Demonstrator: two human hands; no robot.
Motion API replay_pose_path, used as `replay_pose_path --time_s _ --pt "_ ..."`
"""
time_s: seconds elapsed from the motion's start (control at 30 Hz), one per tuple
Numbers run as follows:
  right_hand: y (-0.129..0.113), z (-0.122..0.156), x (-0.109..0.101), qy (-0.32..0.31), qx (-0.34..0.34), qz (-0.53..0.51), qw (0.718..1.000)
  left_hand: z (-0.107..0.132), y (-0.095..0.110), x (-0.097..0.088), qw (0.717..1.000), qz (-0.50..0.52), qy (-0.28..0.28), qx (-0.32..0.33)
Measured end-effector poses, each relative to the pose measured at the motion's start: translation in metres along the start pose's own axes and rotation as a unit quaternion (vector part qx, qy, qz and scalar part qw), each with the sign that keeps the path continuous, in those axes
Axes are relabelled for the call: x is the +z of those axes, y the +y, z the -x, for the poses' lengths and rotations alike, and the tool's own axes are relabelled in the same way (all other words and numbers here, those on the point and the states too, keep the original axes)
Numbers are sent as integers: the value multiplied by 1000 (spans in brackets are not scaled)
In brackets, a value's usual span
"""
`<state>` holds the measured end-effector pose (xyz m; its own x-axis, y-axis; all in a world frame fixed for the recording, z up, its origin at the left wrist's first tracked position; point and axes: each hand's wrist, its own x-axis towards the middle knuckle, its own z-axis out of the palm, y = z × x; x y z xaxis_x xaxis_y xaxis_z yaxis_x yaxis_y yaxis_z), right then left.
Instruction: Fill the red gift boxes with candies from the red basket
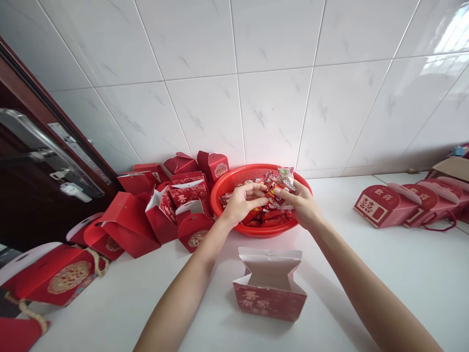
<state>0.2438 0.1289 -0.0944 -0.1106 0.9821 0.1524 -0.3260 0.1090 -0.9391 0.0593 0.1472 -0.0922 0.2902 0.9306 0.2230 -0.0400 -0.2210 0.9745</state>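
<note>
Both of my hands are over a red plastic basket (pixel 216 195) holding several wrapped candies (pixel 276 218). My right hand (pixel 306 205) is closed on a few candy packets, among them a clear one with a green and pink label (pixel 286 174). From the left, my left hand (pixel 244 201) pinches at the edge of a red candy packet (pixel 273 194) between thumb and fingers. The exact contact of its fingertips is partly hidden. Below the basket, nearer to me, an open red gift box (pixel 269 303) stands upright, its pale inside showing and its top flaps spread.
Several red gift boxes (pixel 128 225) crowd the left of the white counter (pixel 330 293), some with rope handles. More red boxes (pixel 384 205) stand in a row at right, near a cardboard box (pixel 450 168). A tiled wall (pixel 271 107) rises behind; a dark door (pixel 32 181) is at left.
</note>
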Motion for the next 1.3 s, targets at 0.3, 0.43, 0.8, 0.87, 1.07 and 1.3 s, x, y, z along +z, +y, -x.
replay_pose_path --time_s 0.3,0.43,0.8,0.87,1.07,1.3 --pt "1 -1 -2 -16 2 8 1000 2 1 3 998 -52 -20 22" --pt "-2 0 1 -24 6 0 1000 3 -1 6 991 -100 -7 88" --pt "-1 -2 5 -3 33 -41 999 4 1 8 990 -100 10 95" --pt "-1 -2 6 2 24 -30 999 3 2 8 994 -73 12 75" --pt "-2 2 9 10 0 -37 999 3 4 7 999 -28 20 35" --pt "-1 2 7 -20 11 -23 999 2 3 7 999 -34 18 26"
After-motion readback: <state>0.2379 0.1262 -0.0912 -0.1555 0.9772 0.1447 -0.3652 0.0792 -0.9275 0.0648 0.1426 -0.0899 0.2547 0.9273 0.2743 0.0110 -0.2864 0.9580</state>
